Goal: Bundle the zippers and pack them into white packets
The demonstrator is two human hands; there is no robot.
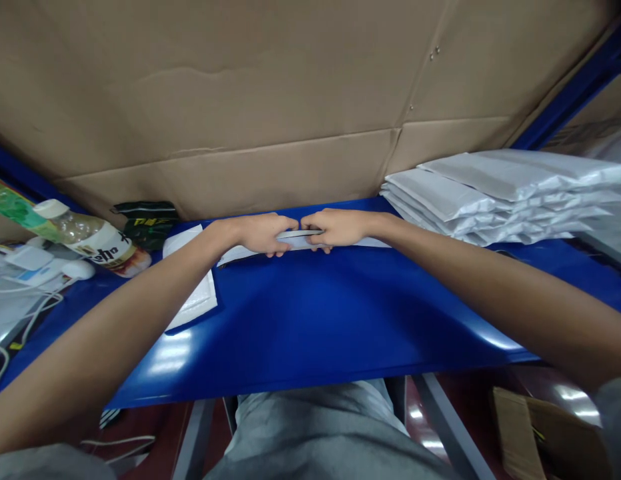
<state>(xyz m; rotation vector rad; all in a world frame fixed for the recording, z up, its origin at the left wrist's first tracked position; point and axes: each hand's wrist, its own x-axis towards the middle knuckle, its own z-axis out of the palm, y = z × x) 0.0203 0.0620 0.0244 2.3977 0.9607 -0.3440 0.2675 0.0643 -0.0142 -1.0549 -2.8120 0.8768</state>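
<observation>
1. The flat white item (301, 241) is gripped at its middle by both hands, the fingers of the left hand (259, 232) and right hand (339, 227) curled over its edge, nearly touching each other.
2. Its long axis is laid left to right, across the line of the forearms; both ends are extended past the knuckles. Neither hand is placed clearly nearer. Whether it is fully supported by the blue table (310, 320) cannot be told.
3. Just behind, the far side is closed off by a brown cardboard panel (270, 100).
4. To the left, a white padded envelope (195, 303) is crossed by the left forearm; its contact with the item is hidden.
5. Farther left, a dark packet (150, 223) and a capped bottle (107, 243) are seen, with white cables (37, 310) beyond.
6. To the right, past the right wrist, white padded mailers (455, 193) are stacked against the panel, apart from the fingers.
</observation>
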